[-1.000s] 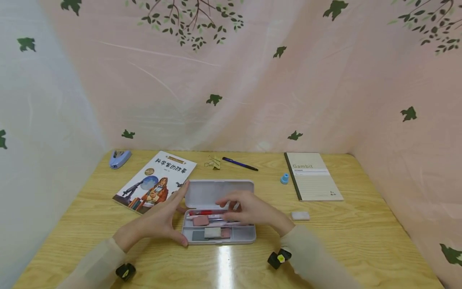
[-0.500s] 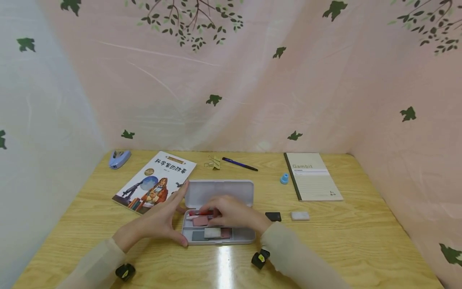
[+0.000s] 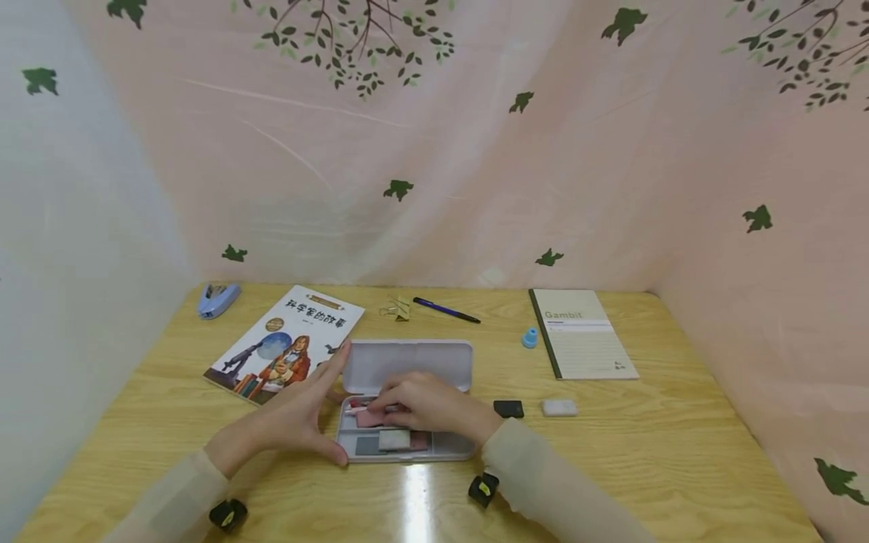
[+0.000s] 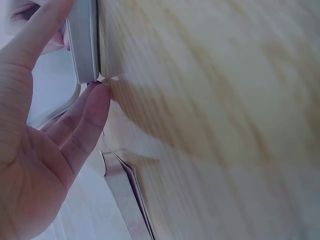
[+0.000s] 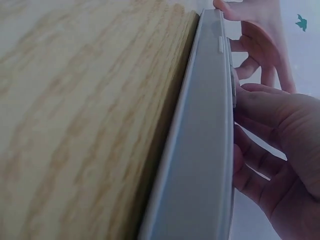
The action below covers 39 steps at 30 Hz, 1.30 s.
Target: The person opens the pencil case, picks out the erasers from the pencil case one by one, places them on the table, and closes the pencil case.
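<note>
An open pale grey pencil case (image 3: 455,446) lies on the table with its lid tilted back. My left hand (image 3: 292,418) spans its left end, thumb at the front corner and fingers behind; the left wrist view shows fingertips against the case's edge. My right hand (image 3: 428,405) reaches into the rear compartment, index finger and thumb pinching a pink eraser (image 3: 366,418). Beside the eraser, pens are partly covered by that hand. A white eraser (image 3: 394,440) lies across darker pieces in the front compartment. The right wrist view shows the case's side wall (image 5: 200,125) beside the curled fingers.
A black eraser (image 3: 508,409) and another white eraser (image 3: 559,408) lie right of the case. Behind are a book (image 3: 288,343), a blue stapler (image 3: 219,301), a binder clip (image 3: 402,309), a pen (image 3: 446,310), a small blue cone-shaped item (image 3: 529,338) and a notebook (image 3: 584,335).
My right hand has moved left and down over the rear compartment to the pink eraser, uncovering the black eraser on the table. The left hand stays at the case. The head view has shifted slightly.
</note>
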Tool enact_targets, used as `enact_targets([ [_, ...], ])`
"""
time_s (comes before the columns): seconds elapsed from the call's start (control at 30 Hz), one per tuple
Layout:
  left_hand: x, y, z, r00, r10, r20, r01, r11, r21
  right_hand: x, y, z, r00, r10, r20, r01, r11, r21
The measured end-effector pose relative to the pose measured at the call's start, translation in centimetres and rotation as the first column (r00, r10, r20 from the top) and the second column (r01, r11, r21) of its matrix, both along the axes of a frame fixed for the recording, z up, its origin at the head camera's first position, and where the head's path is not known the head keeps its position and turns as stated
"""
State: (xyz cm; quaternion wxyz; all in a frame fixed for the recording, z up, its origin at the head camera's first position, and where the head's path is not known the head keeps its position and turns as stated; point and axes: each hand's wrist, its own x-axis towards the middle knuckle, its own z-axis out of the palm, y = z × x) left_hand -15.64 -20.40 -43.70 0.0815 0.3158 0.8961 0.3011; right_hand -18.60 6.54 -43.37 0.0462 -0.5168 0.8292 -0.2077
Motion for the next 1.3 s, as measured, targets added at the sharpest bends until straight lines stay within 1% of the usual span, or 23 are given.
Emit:
enact_targets([
  [0.1,-0.1,0.0,0.0,1.000,-0.005,0.000,0.005,1.000,0.008,0.0,0.1,0.1,1.000,0.003,-0.008,-0.003,1.000,-0.002],
  [0.33,-0.6,0.7,-0.2,0.999,-0.024,0.021,0.024,0.999,0.022,0.3,0.5,0.2,0.999,-0.035,-0.020,0.035,0.999,0.027],
  [0.63,-0.4,0.3,-0.2,1.000,-0.017,0.026,0.017,1.000,0.015,0.5,-0.1,0.6,0.998,-0.033,-0.050,0.036,0.998,0.060],
  [0.9,-0.3,-0.1,-0.1,1.000,-0.015,0.019,0.014,1.000,0.012,0.2,-0.6,0.6,0.999,-0.023,-0.041,0.026,0.997,0.076],
  [1.03,-0.2,-0.1,0.0,1.000,-0.015,0.021,0.015,1.000,0.010,0.1,-0.6,0.5,0.998,-0.035,-0.057,0.039,0.997,0.070],
  [1.13,-0.2,-0.1,0.0,1.000,-0.013,0.023,0.012,1.000,0.005,0.1,-0.4,0.5,0.997,-0.044,-0.065,0.047,0.998,0.047],
  [1.3,-0.2,0.0,0.0,1.000,-0.006,0.025,0.006,1.000,0.003,0.1,0.7,0.9,0.996,-0.080,-0.038,0.079,0.997,-0.012],
])
